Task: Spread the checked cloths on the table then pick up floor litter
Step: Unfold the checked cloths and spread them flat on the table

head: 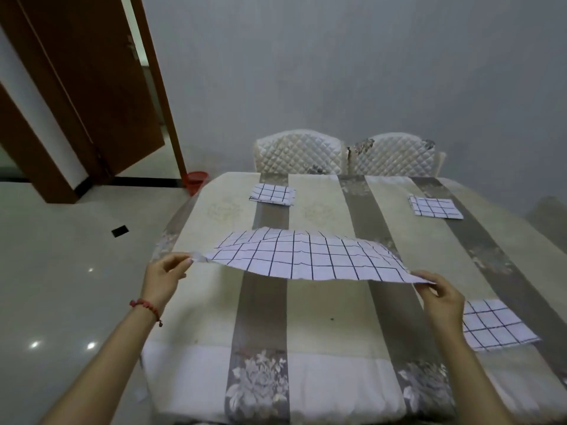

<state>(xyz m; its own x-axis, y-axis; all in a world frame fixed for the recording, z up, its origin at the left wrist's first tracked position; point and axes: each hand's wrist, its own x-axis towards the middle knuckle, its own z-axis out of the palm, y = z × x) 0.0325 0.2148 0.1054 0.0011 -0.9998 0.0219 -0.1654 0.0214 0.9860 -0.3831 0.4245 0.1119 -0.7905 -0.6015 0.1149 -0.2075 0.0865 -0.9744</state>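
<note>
A white checked cloth (306,254) hangs stretched in the air just above the striped tablecloth (325,317). My left hand (164,276) pinches its left corner. My right hand (441,297) pinches its right corner. Three more checked cloths lie folded on the table: one at the far left (272,194), one at the far right (434,207), and one near my right wrist (497,325). A white scrap of litter (140,394) lies on the floor by the table's near left corner.
Two quilted white chairs (299,151) (395,154) stand against the far wall behind the table. A red bin (194,180) sits on the floor at the table's far left corner. A brown door (92,96) stands open on the left. A dark floor socket (119,231) is set in the glossy tiles.
</note>
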